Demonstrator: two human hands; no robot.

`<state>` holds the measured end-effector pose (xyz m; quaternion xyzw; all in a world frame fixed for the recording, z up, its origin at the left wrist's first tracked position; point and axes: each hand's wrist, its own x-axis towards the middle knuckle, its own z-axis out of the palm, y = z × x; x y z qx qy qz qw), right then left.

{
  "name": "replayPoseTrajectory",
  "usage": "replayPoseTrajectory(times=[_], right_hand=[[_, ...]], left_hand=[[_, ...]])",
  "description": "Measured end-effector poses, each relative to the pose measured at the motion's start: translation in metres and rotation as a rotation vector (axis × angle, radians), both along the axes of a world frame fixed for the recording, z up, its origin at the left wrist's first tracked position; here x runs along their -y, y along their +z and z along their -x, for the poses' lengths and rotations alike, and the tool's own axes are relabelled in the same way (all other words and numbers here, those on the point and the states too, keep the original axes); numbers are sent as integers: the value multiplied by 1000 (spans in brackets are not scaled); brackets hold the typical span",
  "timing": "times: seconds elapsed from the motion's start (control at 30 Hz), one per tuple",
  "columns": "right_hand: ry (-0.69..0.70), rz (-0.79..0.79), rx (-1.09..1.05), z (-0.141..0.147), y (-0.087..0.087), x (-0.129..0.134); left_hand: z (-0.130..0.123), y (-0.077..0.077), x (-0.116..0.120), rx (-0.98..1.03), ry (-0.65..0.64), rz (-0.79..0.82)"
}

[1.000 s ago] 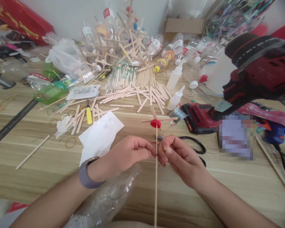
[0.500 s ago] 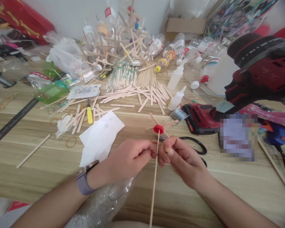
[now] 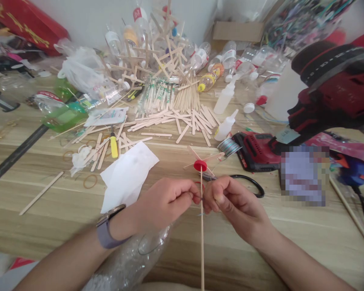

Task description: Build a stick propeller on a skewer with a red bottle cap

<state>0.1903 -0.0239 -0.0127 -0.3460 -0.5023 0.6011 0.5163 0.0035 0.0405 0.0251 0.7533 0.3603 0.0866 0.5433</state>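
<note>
The thin stick, its long axis pointing forward, passed between the left fingers and right fingers, both curled inward, their hold unclear.

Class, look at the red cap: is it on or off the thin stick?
On: the red cap sits at the far end of the thin stick; flat sticks cross beyond. Whether the cap's pierced, I cannot tell.
</note>
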Motion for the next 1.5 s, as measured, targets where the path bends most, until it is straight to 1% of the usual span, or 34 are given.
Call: replayPoseTrajectory(times=[0.17,0.67,0.83,1.0,1.5], right_hand=[[-10,-29,26,0,1,0],[-14,-61,74,0,0,1],[-23,-80,97,0,-2,0],[-20,-71,111,-1,-6,-2],[-38,-46,168,0,-9,-1]], left_hand=[[0,0,0,-27,-11,6],[0,1,-1,-16,-13,-4],[0,-2,-1,-6,-10,-21],[-1,-5,-3,35,-5,-12],[-2,-14,-4,34,35,39]])
